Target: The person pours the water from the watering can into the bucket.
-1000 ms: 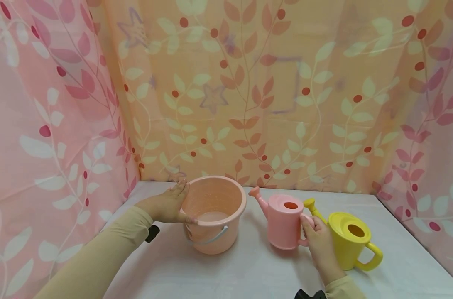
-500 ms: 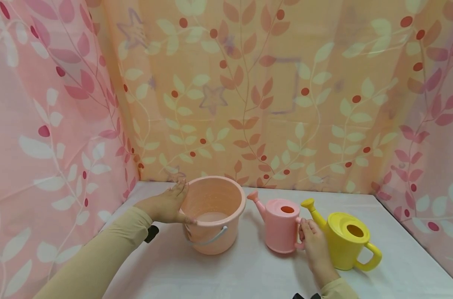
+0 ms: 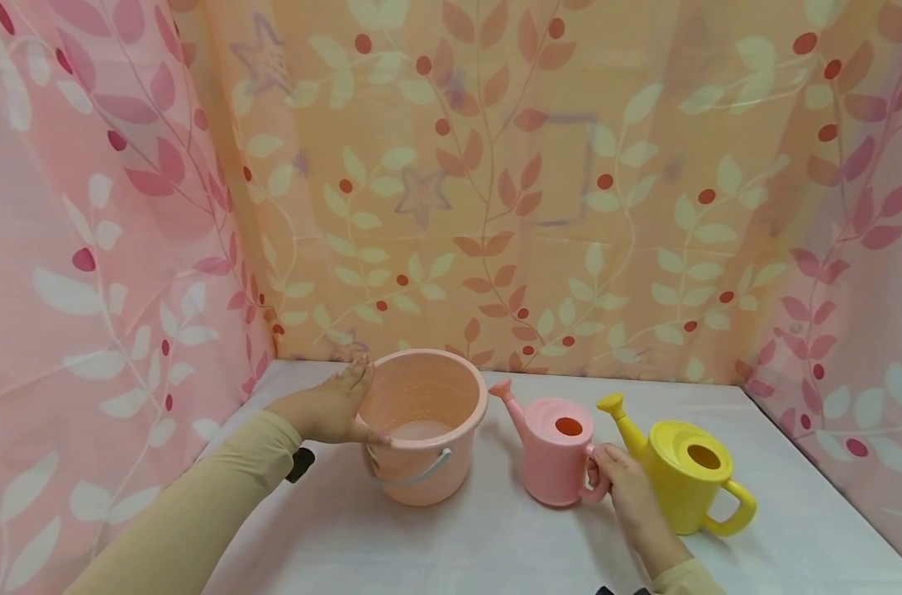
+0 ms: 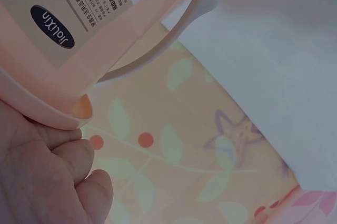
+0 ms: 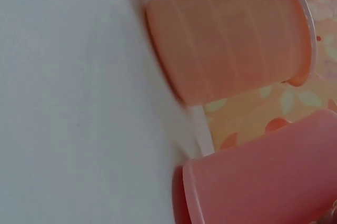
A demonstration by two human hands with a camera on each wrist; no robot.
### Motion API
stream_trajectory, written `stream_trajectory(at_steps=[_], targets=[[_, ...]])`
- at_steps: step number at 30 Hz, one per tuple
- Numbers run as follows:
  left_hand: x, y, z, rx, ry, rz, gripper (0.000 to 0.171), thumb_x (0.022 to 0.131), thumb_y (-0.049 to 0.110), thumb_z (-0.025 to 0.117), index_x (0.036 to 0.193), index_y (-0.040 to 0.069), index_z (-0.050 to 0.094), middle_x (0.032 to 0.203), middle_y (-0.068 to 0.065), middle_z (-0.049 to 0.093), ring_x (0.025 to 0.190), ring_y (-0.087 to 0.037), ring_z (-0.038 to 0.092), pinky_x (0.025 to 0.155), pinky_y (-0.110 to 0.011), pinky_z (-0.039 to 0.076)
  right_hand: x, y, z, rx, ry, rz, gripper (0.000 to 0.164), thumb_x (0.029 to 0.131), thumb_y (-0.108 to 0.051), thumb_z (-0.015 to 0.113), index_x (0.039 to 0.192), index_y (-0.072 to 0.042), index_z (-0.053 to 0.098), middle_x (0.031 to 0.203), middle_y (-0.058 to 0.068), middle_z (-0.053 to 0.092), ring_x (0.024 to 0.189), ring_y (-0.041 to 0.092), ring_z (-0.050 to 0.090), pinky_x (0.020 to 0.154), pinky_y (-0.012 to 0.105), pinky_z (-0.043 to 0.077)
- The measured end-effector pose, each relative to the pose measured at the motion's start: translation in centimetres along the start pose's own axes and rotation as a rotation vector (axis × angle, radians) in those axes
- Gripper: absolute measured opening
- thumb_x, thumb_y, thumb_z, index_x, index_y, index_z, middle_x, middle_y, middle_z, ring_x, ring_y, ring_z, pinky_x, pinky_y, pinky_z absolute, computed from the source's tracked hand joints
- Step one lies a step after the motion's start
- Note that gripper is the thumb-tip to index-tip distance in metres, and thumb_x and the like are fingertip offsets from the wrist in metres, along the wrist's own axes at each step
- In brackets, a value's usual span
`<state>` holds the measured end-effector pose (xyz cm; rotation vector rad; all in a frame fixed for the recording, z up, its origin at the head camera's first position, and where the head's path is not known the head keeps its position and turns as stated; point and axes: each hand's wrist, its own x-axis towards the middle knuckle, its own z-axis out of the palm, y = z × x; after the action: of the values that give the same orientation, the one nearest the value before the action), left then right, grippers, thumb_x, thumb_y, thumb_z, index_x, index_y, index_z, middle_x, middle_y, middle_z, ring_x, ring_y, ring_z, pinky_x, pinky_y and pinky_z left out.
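In the head view my left hand [image 3: 327,411] holds the rim of a peach plastic bucket [image 3: 428,475] at its left side, thumb along the near edge. The left wrist view shows bent fingers [image 4: 79,161] against the rim and a printed label [image 4: 58,19] on the bucket's side. To the bucket's right, a pink watering can [image 3: 551,463] stands upright on the table, its spout pointing toward the bucket. My right hand [image 3: 629,496] grips that can's handle, the fingertips partly hidden. Close behind this hand stands a yellow watering can [image 3: 677,492], apart from it.
A white-covered table [image 3: 495,554] carries everything. Behind it hangs an orange leaf-patterned curtain [image 3: 488,182], and pink patterned curtains border the left [image 3: 123,273] and right sides. The bucket's grey handle [image 3: 421,475] hangs down at its front.
The pink watering can has shifted slightly left and toward me, with my right hand at its handle. My left hand, the bucket and the yellow can have stayed in place.
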<state>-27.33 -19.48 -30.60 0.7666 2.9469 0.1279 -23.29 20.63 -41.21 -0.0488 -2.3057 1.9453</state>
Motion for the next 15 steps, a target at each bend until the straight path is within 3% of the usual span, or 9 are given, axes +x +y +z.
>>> stream_trajectory(at_steps=[8,15], targets=[[0.1,-0.2,0.1,-0.004,0.005,0.002,0.120,0.071,0.075,0.051,0.141,-0.013,0.010,0.148,-0.030,0.003,0.137,-0.039,0.003,0.107,-0.053,0.015,-0.1,0.2,-0.7,-0.015,-0.070,0.017,0.038,0.099,-0.017,0.039,0.081,0.015,0.049,0.077,0.020,0.052,0.075,0.026,0.051,0.068,0.029,0.044],[0.3,-0.3,0.3,0.003,0.003,-0.001,0.121,0.070,0.077,0.050,0.141,-0.012,0.009,0.148,-0.029,0.001,0.137,-0.037,0.002,0.108,-0.052,0.014,-0.3,0.4,-1.2,-0.018,-0.141,0.008,0.041,0.098,-0.019,0.041,0.077,0.015,0.051,0.079,0.017,0.056,0.075,0.023,0.053,0.071,0.029,0.045]])
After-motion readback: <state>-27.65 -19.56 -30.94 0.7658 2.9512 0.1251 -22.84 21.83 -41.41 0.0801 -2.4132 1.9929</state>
